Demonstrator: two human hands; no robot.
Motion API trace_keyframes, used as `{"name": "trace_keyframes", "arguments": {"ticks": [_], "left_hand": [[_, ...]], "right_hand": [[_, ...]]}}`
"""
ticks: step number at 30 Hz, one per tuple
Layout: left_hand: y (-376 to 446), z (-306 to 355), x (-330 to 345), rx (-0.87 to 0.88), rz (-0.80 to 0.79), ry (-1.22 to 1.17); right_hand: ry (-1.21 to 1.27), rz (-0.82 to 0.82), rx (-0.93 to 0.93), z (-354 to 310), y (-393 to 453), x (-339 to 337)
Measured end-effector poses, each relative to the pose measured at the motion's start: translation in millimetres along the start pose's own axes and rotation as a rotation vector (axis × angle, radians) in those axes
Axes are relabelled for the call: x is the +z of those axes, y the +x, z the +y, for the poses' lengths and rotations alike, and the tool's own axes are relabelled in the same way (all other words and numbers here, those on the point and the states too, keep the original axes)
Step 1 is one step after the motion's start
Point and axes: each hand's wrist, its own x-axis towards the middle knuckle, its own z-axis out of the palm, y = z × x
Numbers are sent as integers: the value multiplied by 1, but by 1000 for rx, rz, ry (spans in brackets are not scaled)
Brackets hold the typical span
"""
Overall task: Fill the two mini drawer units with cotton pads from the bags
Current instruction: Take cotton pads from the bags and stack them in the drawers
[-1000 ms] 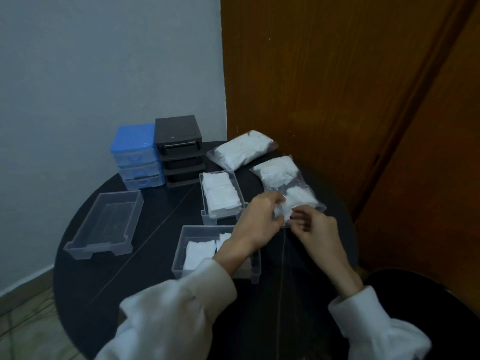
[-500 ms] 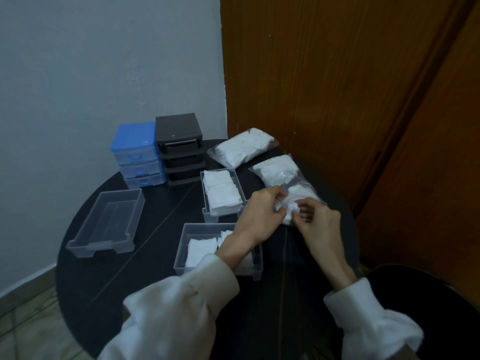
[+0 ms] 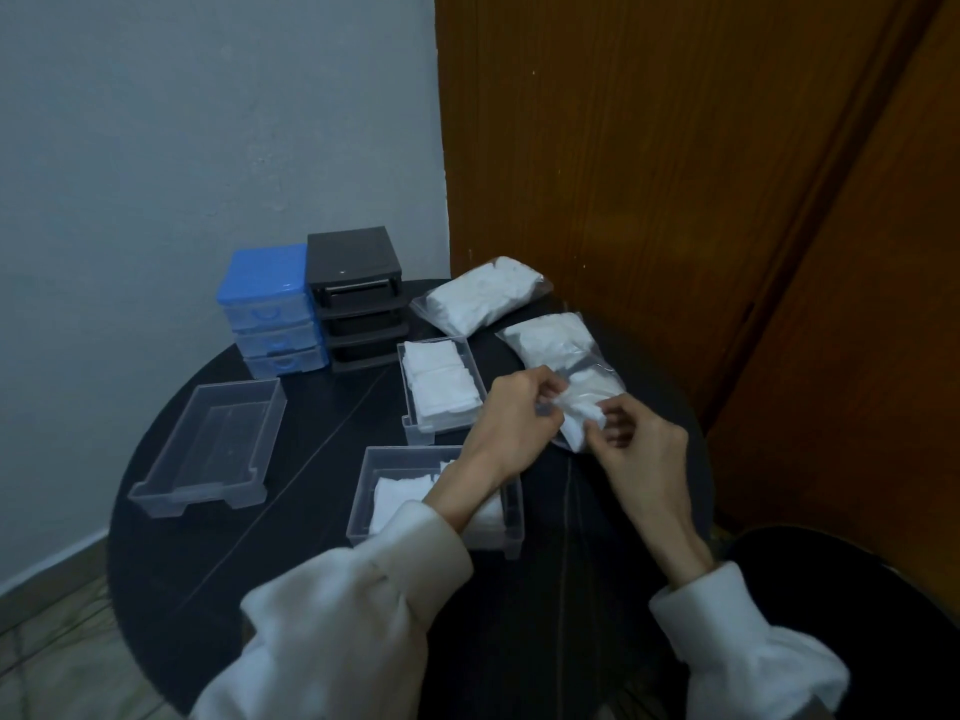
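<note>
Round black bench [image 3: 291, 511] in corner, grey wall, wood door. Left hand [image 3: 511, 418] and right hand [image 3: 636, 449] fingers pinch cotton pad bag [image 3: 566, 356] mouth beside filled drawer [image 3: 439, 389]. No legible writing.

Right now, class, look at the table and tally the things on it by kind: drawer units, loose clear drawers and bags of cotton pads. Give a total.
Drawer units: 2, the blue unit and the black unit.
Loose clear drawers: 3, the empty drawer, the far filled drawer, the near drawer.
Bags of cotton pads: 2, the far bag and the held bag.
Total: 7.
</note>
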Motion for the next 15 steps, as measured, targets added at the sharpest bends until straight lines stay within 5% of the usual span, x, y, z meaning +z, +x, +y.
{"name": "trace_keyframes", "arguments": {"ticks": [15], "left_hand": [[-10, 3, -11, 32, -44, 64]], "right_hand": [[80, 21, -123, -6, 2, -20]]}}
